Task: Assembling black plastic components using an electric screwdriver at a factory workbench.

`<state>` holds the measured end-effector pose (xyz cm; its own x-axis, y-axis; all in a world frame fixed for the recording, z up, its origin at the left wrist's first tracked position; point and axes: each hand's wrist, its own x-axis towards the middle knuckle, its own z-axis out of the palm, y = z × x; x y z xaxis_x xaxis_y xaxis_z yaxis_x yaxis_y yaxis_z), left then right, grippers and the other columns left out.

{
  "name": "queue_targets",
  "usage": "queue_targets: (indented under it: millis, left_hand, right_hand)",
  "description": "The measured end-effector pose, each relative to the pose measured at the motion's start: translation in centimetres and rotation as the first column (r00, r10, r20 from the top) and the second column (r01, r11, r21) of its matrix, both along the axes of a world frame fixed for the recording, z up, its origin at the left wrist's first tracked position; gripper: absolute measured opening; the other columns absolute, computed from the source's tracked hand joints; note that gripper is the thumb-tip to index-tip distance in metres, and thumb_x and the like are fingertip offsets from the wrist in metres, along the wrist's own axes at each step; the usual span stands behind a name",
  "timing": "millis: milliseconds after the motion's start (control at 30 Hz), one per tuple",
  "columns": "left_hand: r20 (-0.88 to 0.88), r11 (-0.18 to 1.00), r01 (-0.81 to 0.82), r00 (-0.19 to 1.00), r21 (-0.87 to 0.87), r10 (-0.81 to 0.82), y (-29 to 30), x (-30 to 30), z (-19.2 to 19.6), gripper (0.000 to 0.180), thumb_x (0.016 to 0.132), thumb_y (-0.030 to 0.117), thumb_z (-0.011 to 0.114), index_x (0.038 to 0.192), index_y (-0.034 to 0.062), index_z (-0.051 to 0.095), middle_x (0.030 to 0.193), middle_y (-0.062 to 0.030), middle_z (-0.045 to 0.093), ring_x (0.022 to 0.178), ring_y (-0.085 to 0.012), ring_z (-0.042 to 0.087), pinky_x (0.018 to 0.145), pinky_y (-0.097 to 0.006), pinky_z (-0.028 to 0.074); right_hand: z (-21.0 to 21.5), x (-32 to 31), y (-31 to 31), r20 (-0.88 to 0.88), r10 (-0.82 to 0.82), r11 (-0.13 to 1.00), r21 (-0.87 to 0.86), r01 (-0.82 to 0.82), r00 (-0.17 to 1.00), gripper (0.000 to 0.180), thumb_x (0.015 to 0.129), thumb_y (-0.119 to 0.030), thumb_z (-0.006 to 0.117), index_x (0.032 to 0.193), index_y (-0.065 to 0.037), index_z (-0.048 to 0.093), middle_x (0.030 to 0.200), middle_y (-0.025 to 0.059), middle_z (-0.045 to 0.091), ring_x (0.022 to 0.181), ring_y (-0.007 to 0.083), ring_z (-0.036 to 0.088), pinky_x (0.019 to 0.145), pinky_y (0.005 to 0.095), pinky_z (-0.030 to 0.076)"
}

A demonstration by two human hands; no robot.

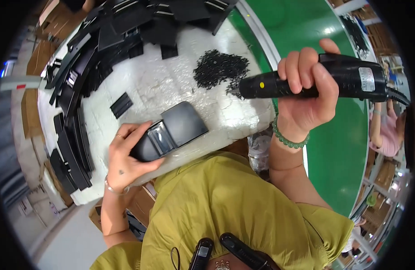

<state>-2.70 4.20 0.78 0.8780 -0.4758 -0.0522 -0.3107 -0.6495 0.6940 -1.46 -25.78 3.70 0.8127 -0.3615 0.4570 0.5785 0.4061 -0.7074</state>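
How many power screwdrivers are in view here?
1: the black electric screwdriver is gripped in the right hand, raised over the white table edge beside the screw pile. Others could be hidden among the black parts.

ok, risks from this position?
1. The left hand grips only one end of the black curved plastic housing; it might pivot on the white foam-covered table under pressure.
2. The black electric screwdriver in the right hand hangs near the pile of small black screws and could scatter it.
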Motion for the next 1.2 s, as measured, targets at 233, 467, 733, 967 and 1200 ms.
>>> queue_targets:
  millis: [233, 467, 733, 967, 1200]
  left_hand:
    - [0.162, 0.991, -0.027, 0.987, 0.132, 0.005, -0.6, -0.8, -0.4, 0.081, 0.045, 0.037, 0.082, 0.114, 0.0042, 0.057, 0.121, -0.015, 0.045, 0.113, -0.0335, 0.038, 0.093, -0.042, 0.037]
    - [0.264, 0.986, 0.164, 0.951, 0.01, -0.161, -1.9, 1.5, 1.1, 0.052, 0.059, 0.026, 0.077, 0.104, 0.0043, 0.061, 0.11, -0.0129, 0.053, 0.104, -0.0329, 0.045, 0.088, -0.04, 0.039]
    - [0.435, 0.932, 0.342, 0.862, -0.118, -0.261, -6.6, 5.8, -1.5, 0.023, 0.066, 0.008, 0.07, 0.088, 0.0065, 0.065, 0.086, -0.0042, 0.06, 0.087, -0.0253, 0.052, 0.075, -0.035, 0.043]
    - [0.494, 0.926, 0.307, 0.854, -0.22, -0.165, -7.6, 5.3, -0.7, 0.01, 0.064, 0.007, 0.07, 0.072, 0.0045, 0.064, 0.069, -0.0038, 0.059, 0.08, -0.0243, 0.054, 0.069, -0.034, 0.045]
    - [0.501, 0.93, 0.366, 0.798, 0.04, -0.335, -5.9, 4.7, -0.5, 0.016, 0.066, 0.003, 0.066, 0.08, 0.0053, 0.06, 0.078, -0.0087, 0.06, 0.089, -0.0323, 0.055, 0.074, -0.041, 0.043]
  right_hand:
    - [-1.0, 2.3, 5.0, -0.041, 0.047, 0.996, -0.076, -0.05, 0.998, 0.03, 0.081, -0.01, 0.047, 0.109, -0.001, 0.046, 0.06, 0.0009, 0.035, 0.049, 0.0109, 0.036, 0.056, 0.0293, 0.037]
    - [-2.0, 3.3, 6.1, -0.182, 0.048, 0.981, -0.175, -0.08, 0.982, 0.032, 0.078, -0.005, 0.05, 0.108, 0.001, 0.042, 0.062, 0.0035, 0.041, 0.05, 0.0119, 0.04, 0.056, 0.0298, 0.039]
    - [0.8, 1.0, 5.6, 0.013, 0.155, 0.987, 0.04, -0.156, 0.988, 0.035, 0.076, -0.001, 0.048, 0.109, 0.005, 0.038, 0.058, 0.0057, 0.046, 0.044, 0.0122, 0.04, 0.047, 0.0287, 0.039]
    - [2.4, -0.4, 4.4, 0.156, 0.246, 0.969, -0.034, -0.244, 0.957, 0.042, 0.077, -0.008, 0.042, 0.118, -0.006, 0.045, 0.058, -0.0047, 0.038, 0.048, 0.0064, 0.035, 0.054, 0.0239, 0.034]
    - [2.6, -2.5, 4.5, 0.064, 0.246, 0.932, -0.29, -0.218, 0.967, 0.029, 0.076, -0.011, 0.065, 0.1, -0.008, 0.048, 0.059, 0.0, 0.049, 0.049, 0.0121, 0.045, 0.045, 0.0279, 0.034]
